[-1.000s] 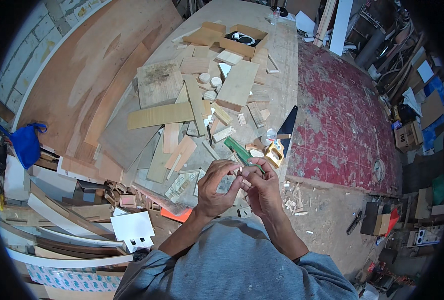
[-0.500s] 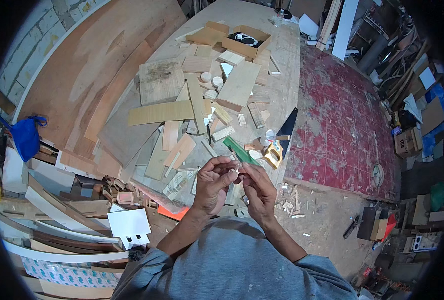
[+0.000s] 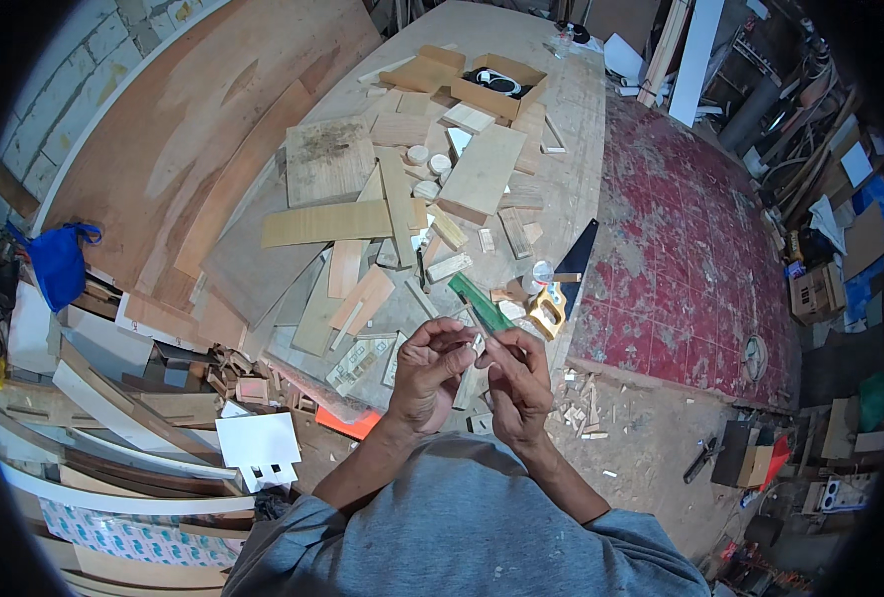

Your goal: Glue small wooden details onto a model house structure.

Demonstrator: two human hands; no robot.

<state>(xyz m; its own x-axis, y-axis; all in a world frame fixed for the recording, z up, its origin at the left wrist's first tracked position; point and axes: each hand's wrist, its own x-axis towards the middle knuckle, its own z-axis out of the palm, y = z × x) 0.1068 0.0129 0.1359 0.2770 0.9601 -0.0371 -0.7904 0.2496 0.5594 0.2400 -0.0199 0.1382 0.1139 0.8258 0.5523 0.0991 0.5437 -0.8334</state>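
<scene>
Close in front of my body, both hands meet at the fingertips around a small pale piece [image 3: 479,344], which looks like a bit of wood. My left hand [image 3: 427,376] pinches it between thumb and fingers. From the other side, my right hand [image 3: 518,383] is closed with its fingertips at the same piece. Fingers cover most of its shape. Just beyond them lies a long green object [image 3: 480,301] on the wood-strewn table. A handsaw [image 3: 549,316] with a yellow handle and dark blade rests right of it, beside a clear plastic cup [image 3: 539,276].
Wooden boards [image 3: 324,224] and offcuts cover the worktable [image 3: 576,119]. Round wooden discs [image 3: 427,189] sit among them, and an open cardboard box [image 3: 501,90] holds dark and white items. A worn red panel [image 3: 681,239] lies right. Wood scraps [image 3: 591,413] litter the floor.
The view has shifted slightly, so the table appears a little farther right. My fingers have moved a little around the small piece, which shows more clearly between the fingertips.
</scene>
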